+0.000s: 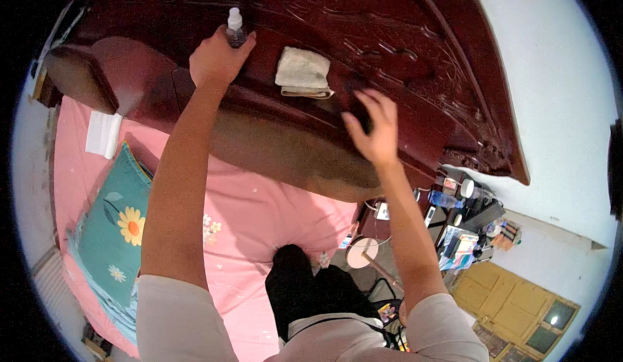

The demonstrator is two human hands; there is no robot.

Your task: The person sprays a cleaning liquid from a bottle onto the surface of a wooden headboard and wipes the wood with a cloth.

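My left hand (218, 56) is closed around a small clear spray bottle (235, 33) with a white cap, at the dark red carved wooden headboard (311, 16). To the right of the bottle, a folded light-coloured cloth (302, 71) lies on the headboard's ledge. My right hand (375, 128) is to the right of the cloth and apart from it, fingers spread over the dark wood. Nothing shows between those fingers, and the hand is slightly blurred.
Below the headboard is a bed with a pink sheet (243, 206). A teal flowered pillow (117, 230) and a white folded item (103, 134) lie at left. On the right stands a cluttered table with a blue-tinted plastic bottle (445, 199); a yellow door (511, 294) is beyond.
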